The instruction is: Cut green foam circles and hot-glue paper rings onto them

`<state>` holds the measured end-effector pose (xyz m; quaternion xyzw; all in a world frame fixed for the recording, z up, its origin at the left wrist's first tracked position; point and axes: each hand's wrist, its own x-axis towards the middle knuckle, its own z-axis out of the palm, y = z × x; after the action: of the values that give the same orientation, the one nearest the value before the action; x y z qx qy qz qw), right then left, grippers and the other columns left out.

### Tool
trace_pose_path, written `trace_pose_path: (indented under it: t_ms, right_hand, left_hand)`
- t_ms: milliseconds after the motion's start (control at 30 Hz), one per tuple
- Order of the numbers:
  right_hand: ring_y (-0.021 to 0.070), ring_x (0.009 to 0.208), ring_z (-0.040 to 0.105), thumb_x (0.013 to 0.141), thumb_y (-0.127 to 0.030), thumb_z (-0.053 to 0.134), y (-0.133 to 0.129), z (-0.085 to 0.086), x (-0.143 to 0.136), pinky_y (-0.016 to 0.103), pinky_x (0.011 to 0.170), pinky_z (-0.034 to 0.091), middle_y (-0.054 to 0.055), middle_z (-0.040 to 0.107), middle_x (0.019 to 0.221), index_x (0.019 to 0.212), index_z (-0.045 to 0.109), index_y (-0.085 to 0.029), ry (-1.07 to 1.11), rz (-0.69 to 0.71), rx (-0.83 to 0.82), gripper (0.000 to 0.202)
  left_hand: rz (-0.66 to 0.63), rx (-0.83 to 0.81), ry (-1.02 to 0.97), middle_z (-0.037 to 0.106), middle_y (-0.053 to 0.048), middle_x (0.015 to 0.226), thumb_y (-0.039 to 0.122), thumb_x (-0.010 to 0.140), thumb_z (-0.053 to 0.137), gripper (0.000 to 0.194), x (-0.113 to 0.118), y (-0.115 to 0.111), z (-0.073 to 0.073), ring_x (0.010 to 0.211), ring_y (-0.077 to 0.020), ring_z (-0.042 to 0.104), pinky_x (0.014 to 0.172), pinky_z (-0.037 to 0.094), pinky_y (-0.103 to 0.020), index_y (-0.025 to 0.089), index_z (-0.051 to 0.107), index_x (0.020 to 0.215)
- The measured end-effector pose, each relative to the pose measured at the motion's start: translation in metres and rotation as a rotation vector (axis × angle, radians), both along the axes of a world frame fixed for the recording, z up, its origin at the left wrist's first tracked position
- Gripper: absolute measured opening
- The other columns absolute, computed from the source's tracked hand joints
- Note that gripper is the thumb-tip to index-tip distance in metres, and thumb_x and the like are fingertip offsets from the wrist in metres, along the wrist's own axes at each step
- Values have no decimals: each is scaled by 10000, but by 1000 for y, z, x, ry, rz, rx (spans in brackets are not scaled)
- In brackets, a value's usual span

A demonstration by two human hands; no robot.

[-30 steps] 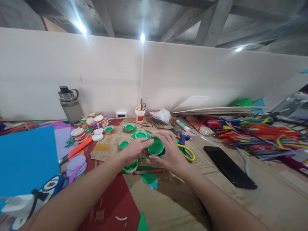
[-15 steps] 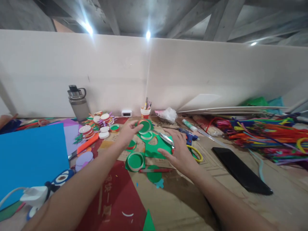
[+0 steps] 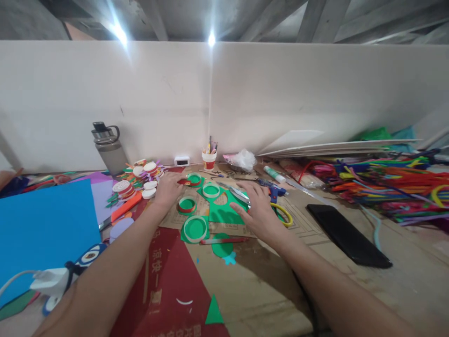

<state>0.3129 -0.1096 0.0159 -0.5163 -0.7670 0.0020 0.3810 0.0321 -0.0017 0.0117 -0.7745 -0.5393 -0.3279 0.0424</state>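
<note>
My left hand [image 3: 169, 188] reaches to the back of the work area, its thumb and fingers closed at the left edge of a green-filled ring [image 3: 194, 178] with a red side. My right hand [image 3: 257, 203] is spread over scissors [image 3: 239, 194] with a yellow handle [image 3: 285, 215], holding nothing. Between the hands lies a green sheet [image 3: 224, 214] with a round hole and a pale ring [image 3: 211, 189] at its upper left. Nearer are a red-sided ring [image 3: 186, 205], a larger pale ring [image 3: 195, 229] on green paper, a red pen [image 3: 228, 240] and a green disc [image 3: 222, 250].
A bottle [image 3: 109, 150], blue sheet [image 3: 45, 234] and orange cutter [image 3: 126, 206] are at left. A pen cup [image 3: 209, 160] stands behind. Right are a glue stick [image 3: 274, 174], a blue glue gun [image 3: 277, 191], a black phone [image 3: 347, 234] and colourful pipe cleaners [image 3: 396, 182].
My left hand has moved left and lowered the green-filled ring from above the sheet to the back left. The pale ring is now uncovered. My right hand stays spread by the scissors.
</note>
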Motion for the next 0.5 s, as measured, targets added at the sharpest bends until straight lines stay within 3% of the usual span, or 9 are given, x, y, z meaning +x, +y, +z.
trace_pose_path:
  t_ms: [233, 400, 500]
  right_hand:
    - [334, 1166, 445, 880, -400, 521, 1, 0, 1, 548, 968, 361, 147, 528, 1252, 1273, 490, -205, 10, -5, 6, 440]
    - [334, 1147, 434, 877, -385, 523, 1, -1, -1, 542, 951, 381, 155, 533, 1226, 1247, 510, -176, -4, 4, -37, 426]
    - [329, 1151, 426, 870, -358, 537, 1, -2, -2, 539, 970, 371, 163, 538, 1217, 1243, 515, -153, -18, 14, -41, 426]
  left_hand:
    - [52, -97, -292, 704, -68, 1074, 274, 759, 600, 320, 0, 0, 10, 943, -220, 638, 855, 474, -315, 180, 670, 1056]
    - [189, -195, -180, 721, -86, 1000, 218, 740, 590, 252, -7, 4, 2, 926, -248, 639, 843, 467, -344, 176, 704, 960]
    - [190, -211, -155, 730, -92, 943, 239, 734, 597, 205, -8, 4, -2, 890, -255, 646, 828, 468, -347, 181, 727, 880]
